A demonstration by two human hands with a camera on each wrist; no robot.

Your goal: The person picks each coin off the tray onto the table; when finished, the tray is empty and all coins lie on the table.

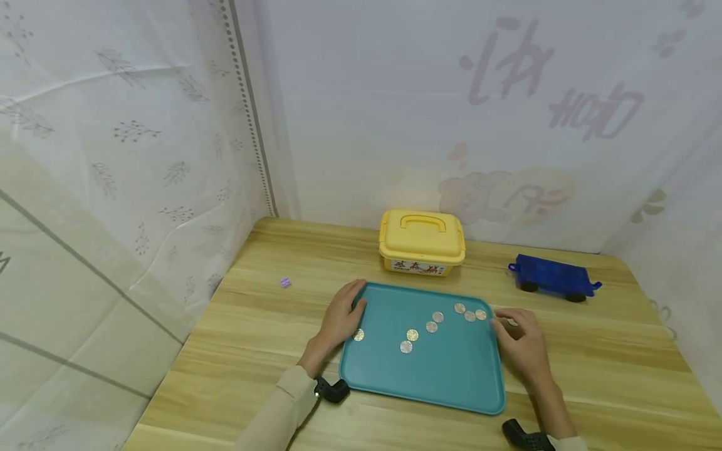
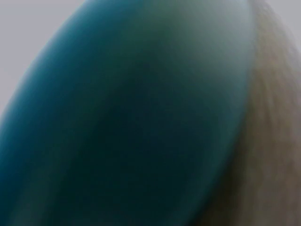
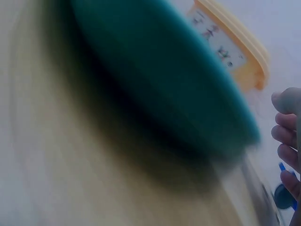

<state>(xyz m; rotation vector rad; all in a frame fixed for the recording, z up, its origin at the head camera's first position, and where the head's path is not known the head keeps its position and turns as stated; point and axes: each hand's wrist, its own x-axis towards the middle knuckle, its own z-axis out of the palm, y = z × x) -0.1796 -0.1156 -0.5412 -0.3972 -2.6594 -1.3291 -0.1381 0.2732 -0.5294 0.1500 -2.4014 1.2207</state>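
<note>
The teal tray lies on the tabletop between the two sets of fingers. The left hand rests at its left rim near the far corner, fingers extended and relaxed, thumb apart from them and reaching over the tray. The right hand is at the opposite rim, fingers loosely bent, thumb and forefinger parted, grasping nothing; whether its fingertips touch the rim cannot be told.

Eight round coins lie flat in the tray. A gold-toned coin sits just beside the left thumb. Midway between both hands' fingers come a touching pair, one gold and one silver, then a silver pair farther toward the right fingers. A cluster of three lies nearest the right fingertips.

Beyond the fingers of both hands stands a yellow lidded box, handle folded down. A blue wheeled car is past the right fingers, and a small purple piece lies left of the left fingers. The left wrist view is too blurred to add detail.
</note>
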